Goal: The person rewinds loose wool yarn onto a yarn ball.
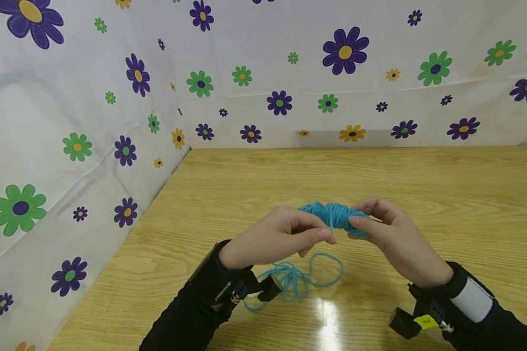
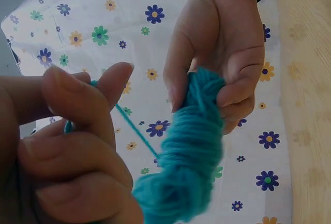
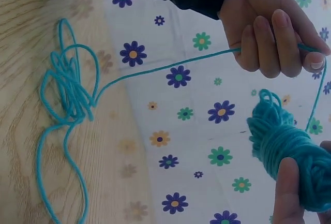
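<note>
A wound skein of blue yarn is held above the table by my right hand, whose thumb and fingers grip its right end. Just left of the skein, my left hand pinches the yarn strand between thumb and forefinger, its other fingers curled. That strand runs from the wrapped middle of the skein to the left fingertips. Past the left hand, it drops to a loose tangle of yarn on the table. In the left wrist view, the skein shows many wraps round its middle and a bulging lower end.
A wooden table lies beneath both hands. Behind and to the left hangs a white cloth with purple, green and orange flowers. Each wrist bears a black strap with a small camera; the left camera overlaps the loose yarn in the head view.
</note>
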The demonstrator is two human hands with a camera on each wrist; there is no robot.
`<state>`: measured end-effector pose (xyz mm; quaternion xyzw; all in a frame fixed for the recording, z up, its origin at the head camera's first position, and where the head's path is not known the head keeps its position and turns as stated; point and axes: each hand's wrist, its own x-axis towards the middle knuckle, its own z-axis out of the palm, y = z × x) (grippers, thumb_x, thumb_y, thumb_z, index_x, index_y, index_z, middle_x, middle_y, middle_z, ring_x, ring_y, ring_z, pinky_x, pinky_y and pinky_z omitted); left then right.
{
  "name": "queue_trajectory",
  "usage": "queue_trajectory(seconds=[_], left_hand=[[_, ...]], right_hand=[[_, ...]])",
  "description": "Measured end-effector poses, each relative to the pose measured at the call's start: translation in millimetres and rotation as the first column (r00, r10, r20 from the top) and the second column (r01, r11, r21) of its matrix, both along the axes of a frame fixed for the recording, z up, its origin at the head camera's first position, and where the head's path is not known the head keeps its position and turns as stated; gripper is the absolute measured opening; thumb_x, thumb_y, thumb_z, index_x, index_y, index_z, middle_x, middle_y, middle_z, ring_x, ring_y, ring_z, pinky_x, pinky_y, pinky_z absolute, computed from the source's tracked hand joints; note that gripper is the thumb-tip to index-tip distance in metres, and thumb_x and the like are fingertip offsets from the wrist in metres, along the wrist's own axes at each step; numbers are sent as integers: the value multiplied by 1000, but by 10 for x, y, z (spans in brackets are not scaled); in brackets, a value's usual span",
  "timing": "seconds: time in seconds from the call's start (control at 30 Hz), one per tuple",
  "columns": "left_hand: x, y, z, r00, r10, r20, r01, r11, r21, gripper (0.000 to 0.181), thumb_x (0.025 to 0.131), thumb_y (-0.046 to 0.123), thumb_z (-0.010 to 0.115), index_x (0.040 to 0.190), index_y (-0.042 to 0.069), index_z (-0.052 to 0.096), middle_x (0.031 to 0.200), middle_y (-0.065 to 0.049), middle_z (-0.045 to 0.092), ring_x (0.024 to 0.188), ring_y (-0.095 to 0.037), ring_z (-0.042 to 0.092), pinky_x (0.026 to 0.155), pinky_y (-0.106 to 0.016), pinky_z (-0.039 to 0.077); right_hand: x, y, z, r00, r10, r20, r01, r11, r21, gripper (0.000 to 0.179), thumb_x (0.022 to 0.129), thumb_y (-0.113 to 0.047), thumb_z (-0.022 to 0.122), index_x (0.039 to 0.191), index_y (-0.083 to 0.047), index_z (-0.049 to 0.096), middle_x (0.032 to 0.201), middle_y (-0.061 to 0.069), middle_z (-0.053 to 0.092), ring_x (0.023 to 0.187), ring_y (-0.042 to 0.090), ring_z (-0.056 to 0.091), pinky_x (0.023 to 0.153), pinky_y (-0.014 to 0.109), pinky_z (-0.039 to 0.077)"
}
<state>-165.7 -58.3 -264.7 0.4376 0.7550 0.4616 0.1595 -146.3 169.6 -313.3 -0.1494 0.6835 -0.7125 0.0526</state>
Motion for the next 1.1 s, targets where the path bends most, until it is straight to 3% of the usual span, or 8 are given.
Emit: queue_trajectory(seconds=[0.13, 0.27, 0.4, 0.6, 0.83, 0.97, 1.1], left_hand=[[-1, 24, -29, 1000, -6, -21, 6, 1000, -11, 23, 98, 9, 46, 103, 0, 67, 62, 0, 48, 53, -9, 41, 52, -23, 32], [-3, 51, -60, 1000, -3, -26, 3, 1000, -26, 23, 98, 8, 46, 103, 1, 67, 63, -1, 51, 52, -9, 41, 52, -23, 34], [-5, 71, -79, 1000, -3, -25, 2, 999, -40, 22, 97, 7, 46, 103, 2, 67, 68, -4, 56, 53, -11, 42, 52, -23, 34], [-15, 87, -77, 1000, 18, 0, -18, 998, -64, 22, 97, 6, 47, 105, 0, 67, 79, -2, 61, 58, -17, 47, 52, -23, 35], [-56, 95, -107, 998, 51, 41, -48, 996, -74, 21, 96, 5, 47, 105, 0, 65, 71, -3, 55, 57, -11, 45, 54, -23, 37], [-73, 81, -109, 997, 66, 37, -64, 996, -60, 17, 93, -1, 45, 91, 2, 61, 66, -2, 49, 53, -10, 39, 51, -24, 33], [-89, 78, -113, 998, 55, 29, -54, 998, -41, 18, 96, 2, 43, 81, 3, 54, 65, -5, 46, 54, -11, 39, 52, -25, 32]], right_hand=[[-22, 15, -16, 1000, 24, 3, -23, 985, -172, 8, 97, -9, 48, 105, -7, 49, 98, 6, 49, 92, 15, 57, 83, 27, 50], [-32, 35, -30, 997, 76, 12, -68, 941, -332, 10, 98, -4, 42, 104, -7, 50, 97, 4, 53, 92, 16, 58, 85, 30, 50], [-28, 45, -38, 991, 134, 4, -120, 896, -428, 15, 99, -1, 38, 105, -7, 50, 99, 5, 53, 93, 17, 59, 85, 30, 49], [-11, 57, -35, 977, 212, -19, -195, 855, -480, 19, 100, -1, 33, 106, -6, 50, 102, 7, 51, 95, 19, 59, 85, 30, 49], [2, 72, -36, 954, 294, -65, -285, 812, -510, 25, 101, -1, 29, 109, -6, 52, 99, 6, 53, 87, 16, 57, 78, 27, 51], [4, 77, -27, 922, 370, -115, -376, 782, -496, 29, 100, 0, 26, 109, -4, 54, 94, 2, 56, 81, 14, 55, 72, 24, 49], [0, 82, -28, 898, 418, -137, -433, 782, -449, 32, 100, 0, 25, 109, -5, 55, 91, 0, 56, 75, 13, 50, 67, 24, 44]])
